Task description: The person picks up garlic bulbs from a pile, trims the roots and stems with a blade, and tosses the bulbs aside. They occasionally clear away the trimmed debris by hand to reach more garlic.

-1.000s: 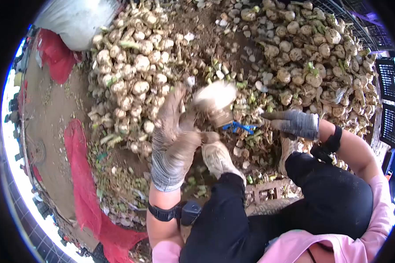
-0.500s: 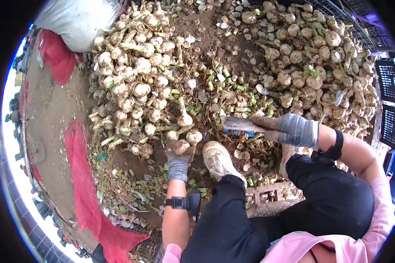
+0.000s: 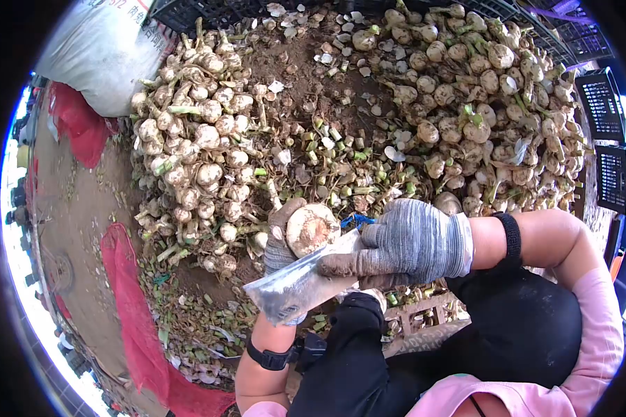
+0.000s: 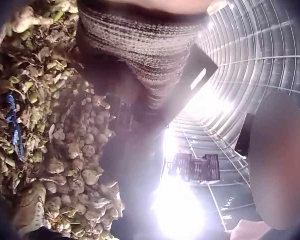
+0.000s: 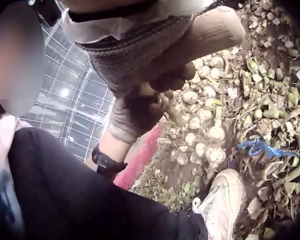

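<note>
Gloved in grey stripes, my left hand (image 3: 278, 243) grips a dirty garlic bulb (image 3: 313, 229) with its pale, round root end turned up. My right hand (image 3: 414, 243), in a matching glove, holds a knife (image 3: 295, 285) with a broad, dull grey blade. That blade slants down to the left, close beside the bulb, and overlaps the left glove and wrist in the head view. The knife's handle is hidden inside the right hand. In the left wrist view the left glove (image 4: 140, 50) shows mostly its knitted cuff; the bulb is hidden there.
Heaps of garlic with stems lie at left (image 3: 202, 139) and right (image 3: 494, 118). Between them are cut stems (image 3: 334, 139), peelings and a blue strip (image 3: 357, 220). Red netting (image 3: 129, 306) and a white sack (image 3: 101, 55) lie left; black crates (image 3: 602, 104) stand right.
The left hand first reached over the middle, then took a bulb at the left heap and lifted it toward the centre. The right hand moved left, bringing the knife beside it.
</note>
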### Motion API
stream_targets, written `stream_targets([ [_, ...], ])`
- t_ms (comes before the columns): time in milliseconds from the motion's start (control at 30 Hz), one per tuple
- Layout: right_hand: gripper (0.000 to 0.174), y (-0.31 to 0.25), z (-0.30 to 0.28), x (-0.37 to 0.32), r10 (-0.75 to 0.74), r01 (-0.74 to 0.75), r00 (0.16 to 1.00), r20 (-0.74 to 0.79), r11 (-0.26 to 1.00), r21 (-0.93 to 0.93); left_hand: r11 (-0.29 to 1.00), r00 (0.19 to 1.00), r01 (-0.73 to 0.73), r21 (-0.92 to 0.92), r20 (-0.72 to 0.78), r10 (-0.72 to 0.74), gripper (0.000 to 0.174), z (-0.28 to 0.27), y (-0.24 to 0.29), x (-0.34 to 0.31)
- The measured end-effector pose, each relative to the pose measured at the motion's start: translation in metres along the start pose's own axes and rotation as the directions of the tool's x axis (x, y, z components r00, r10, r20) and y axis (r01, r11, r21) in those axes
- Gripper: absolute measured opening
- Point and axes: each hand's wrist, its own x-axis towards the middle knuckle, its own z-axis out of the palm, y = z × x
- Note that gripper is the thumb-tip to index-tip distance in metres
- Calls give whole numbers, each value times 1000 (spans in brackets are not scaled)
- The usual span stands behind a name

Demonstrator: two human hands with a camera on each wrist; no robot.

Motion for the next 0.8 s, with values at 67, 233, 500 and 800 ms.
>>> stream_targets([
  [67, 64, -3, -4, -2, 11, -11, 1000, 20, 1000, 1, 991, 975, -120, -55, -195, 107, 97, 1, 23, 3],
  [233, 60, 11, -2, -11, 18, -19, 1000, -16, 995, -96, 756, 963, -250, 606, 75, 258, 88, 2, 7, 5],
  [500, 49, 66, 21, -69, 710, -571, 693, 128, 432, 698, 926, 938, -309, -215, -228, 260, 66, -4, 21, 10],
  [800, 55, 26, -24, -43, 313, -324, 934, 172, 537, 779, 749, 830, -553, 365, 318, 458, 26, -25, 38, 14],
])
